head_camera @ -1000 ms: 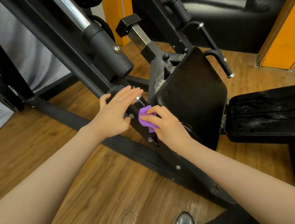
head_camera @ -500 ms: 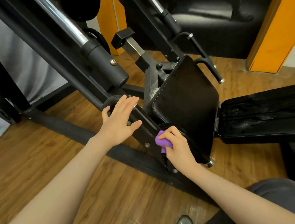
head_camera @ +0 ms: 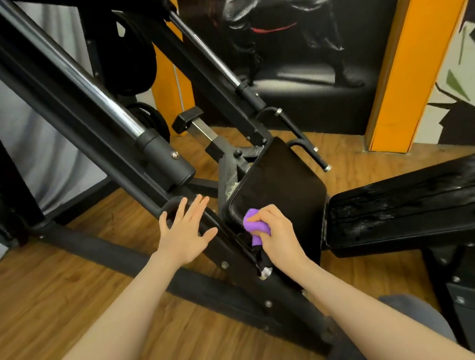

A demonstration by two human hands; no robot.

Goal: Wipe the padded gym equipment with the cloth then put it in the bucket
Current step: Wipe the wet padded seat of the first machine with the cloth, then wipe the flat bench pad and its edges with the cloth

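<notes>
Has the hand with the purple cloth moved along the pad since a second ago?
Yes. The right hand and cloth slid onto the pad, near its lower left corner.

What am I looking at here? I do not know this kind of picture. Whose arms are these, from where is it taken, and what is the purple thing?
The picture comes from a camera worn on a person's head, looking down, so the two bare arms are that person's own. The right hand grips a bunched purple cloth against the lower edge of a black tilted pad of a gym machine. The left hand is open, fingers spread, at the machine's black metal frame. A second black pad, streaked and shiny, lies to the right. Everything stands on a wooden floor. No bucket is visible.
</notes>
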